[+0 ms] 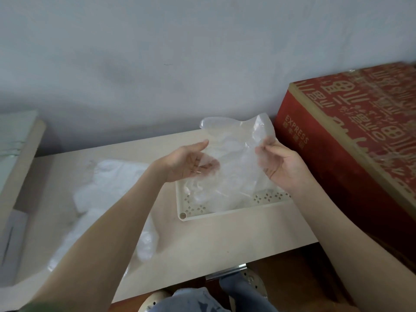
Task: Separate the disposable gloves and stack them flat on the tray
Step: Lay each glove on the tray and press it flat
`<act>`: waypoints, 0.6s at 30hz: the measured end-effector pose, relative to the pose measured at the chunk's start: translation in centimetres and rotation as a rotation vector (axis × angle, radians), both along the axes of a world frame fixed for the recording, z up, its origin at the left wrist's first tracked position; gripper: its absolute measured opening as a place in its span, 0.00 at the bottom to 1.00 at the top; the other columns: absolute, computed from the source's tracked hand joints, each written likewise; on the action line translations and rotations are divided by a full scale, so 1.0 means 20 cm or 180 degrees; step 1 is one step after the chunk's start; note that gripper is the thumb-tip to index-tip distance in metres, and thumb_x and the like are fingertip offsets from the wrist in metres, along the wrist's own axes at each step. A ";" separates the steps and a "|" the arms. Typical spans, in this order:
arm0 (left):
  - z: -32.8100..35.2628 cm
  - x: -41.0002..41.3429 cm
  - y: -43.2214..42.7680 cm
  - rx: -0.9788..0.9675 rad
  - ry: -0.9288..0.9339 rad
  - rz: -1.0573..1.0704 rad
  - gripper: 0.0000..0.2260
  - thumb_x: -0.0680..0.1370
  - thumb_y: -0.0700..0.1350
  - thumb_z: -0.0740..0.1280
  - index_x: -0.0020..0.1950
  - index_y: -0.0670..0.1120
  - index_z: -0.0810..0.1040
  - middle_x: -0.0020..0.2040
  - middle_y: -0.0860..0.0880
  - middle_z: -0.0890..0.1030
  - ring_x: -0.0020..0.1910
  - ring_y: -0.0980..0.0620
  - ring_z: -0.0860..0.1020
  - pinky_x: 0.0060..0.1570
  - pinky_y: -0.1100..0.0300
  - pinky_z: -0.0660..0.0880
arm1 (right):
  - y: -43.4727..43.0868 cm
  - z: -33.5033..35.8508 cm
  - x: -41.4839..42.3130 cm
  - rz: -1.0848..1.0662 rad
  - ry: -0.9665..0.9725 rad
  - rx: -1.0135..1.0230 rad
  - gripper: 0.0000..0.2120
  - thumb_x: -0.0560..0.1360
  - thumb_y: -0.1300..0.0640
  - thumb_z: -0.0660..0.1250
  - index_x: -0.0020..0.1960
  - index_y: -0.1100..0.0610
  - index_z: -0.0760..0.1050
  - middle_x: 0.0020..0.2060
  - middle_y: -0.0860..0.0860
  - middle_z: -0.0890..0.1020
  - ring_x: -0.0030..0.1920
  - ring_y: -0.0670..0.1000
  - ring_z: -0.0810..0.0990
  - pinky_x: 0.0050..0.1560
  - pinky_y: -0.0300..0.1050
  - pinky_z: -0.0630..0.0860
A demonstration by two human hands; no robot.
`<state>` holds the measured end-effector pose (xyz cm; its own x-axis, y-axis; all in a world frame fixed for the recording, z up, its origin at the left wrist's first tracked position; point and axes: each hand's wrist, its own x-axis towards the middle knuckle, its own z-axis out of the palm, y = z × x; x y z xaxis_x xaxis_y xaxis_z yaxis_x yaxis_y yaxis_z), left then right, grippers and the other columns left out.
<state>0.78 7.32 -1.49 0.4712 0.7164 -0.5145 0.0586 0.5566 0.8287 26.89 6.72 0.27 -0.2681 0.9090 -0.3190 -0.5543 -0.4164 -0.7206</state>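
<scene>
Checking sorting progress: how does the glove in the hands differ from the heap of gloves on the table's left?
The held glove is spread in the air between left hand and right hand above the tray; the heap is bunched, lying on the table. The held glove looks see-through; the heap looks whiter. Both are thin plastic film.

clear glove (236, 140), cream tray (225, 213), red box (337, 140).

The scene is viewed from one head-worn camera (wide-angle), aimed forward and down, close over the pale beige laminate tabletop (202, 235), with the grey plastered wall (157, 52) faced beyond.
</scene>
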 end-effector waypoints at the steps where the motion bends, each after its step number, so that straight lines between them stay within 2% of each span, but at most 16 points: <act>1: 0.00 0.01 -0.01 0.0040 -0.0077 -0.0084 0.22 0.74 0.59 0.64 0.45 0.41 0.84 0.53 0.41 0.81 0.53 0.45 0.77 0.58 0.54 0.69 | 0.00 0.00 0.00 -0.0053 0.0114 -0.0032 0.07 0.73 0.64 0.63 0.44 0.53 0.75 0.37 0.46 0.81 0.41 0.44 0.84 0.34 0.38 0.79; 4: -0.01 0.06 -0.04 0.0109 -0.0117 -0.0362 0.18 0.73 0.53 0.66 0.54 0.41 0.79 0.53 0.43 0.80 0.49 0.49 0.78 0.53 0.57 0.71 | -0.01 -0.01 0.00 -0.0109 0.0120 -0.0064 0.09 0.76 0.65 0.61 0.44 0.53 0.74 0.36 0.46 0.82 0.41 0.44 0.84 0.36 0.39 0.80; 7: -0.04 0.13 -0.06 0.0091 0.0089 -0.0383 0.14 0.73 0.46 0.69 0.56 0.41 0.78 0.48 0.46 0.82 0.42 0.53 0.77 0.44 0.63 0.72 | -0.01 -0.04 0.01 -0.0080 0.0084 -0.0053 0.12 0.80 0.65 0.57 0.43 0.52 0.74 0.36 0.45 0.82 0.42 0.44 0.84 0.40 0.41 0.81; 9: -0.03 0.15 -0.06 0.0183 0.0373 -0.0344 0.06 0.75 0.39 0.69 0.52 0.42 0.81 0.39 0.50 0.81 0.36 0.55 0.74 0.40 0.65 0.69 | -0.01 -0.06 0.01 -0.0035 0.0041 -0.0021 0.13 0.80 0.65 0.57 0.44 0.52 0.74 0.37 0.45 0.81 0.44 0.45 0.84 0.43 0.42 0.82; 11: -0.03 0.15 -0.06 0.0363 0.0642 -0.0360 0.04 0.75 0.39 0.69 0.45 0.44 0.83 0.33 0.52 0.78 0.32 0.57 0.72 0.39 0.65 0.68 | 0.00 -0.08 0.02 -0.0102 -0.0081 -0.0056 0.12 0.80 0.65 0.58 0.44 0.52 0.74 0.37 0.45 0.81 0.45 0.45 0.84 0.44 0.43 0.82; 14: -0.01 0.13 -0.06 0.0430 0.0710 -0.0375 0.05 0.76 0.40 0.69 0.40 0.44 0.82 0.34 0.49 0.79 0.32 0.55 0.74 0.38 0.66 0.71 | 0.03 -0.11 0.04 -0.0319 -0.0365 -0.0131 0.12 0.80 0.67 0.57 0.43 0.54 0.73 0.36 0.47 0.81 0.45 0.47 0.84 0.40 0.43 0.81; 18: 0.03 0.08 -0.03 0.0221 0.0605 -0.0244 0.06 0.77 0.40 0.66 0.42 0.41 0.79 0.36 0.47 0.83 0.32 0.54 0.79 0.35 0.64 0.74 | 0.04 -0.13 0.06 -0.0557 -0.0755 -0.0186 0.13 0.81 0.68 0.55 0.42 0.57 0.71 0.36 0.50 0.79 0.43 0.47 0.84 0.34 0.42 0.80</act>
<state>2.29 6.67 -0.84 0.4249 0.7191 -0.5499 0.2574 0.4864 0.8349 28.10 7.61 -2.42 -0.0207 0.9131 -0.4071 -0.4404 -0.3739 -0.8162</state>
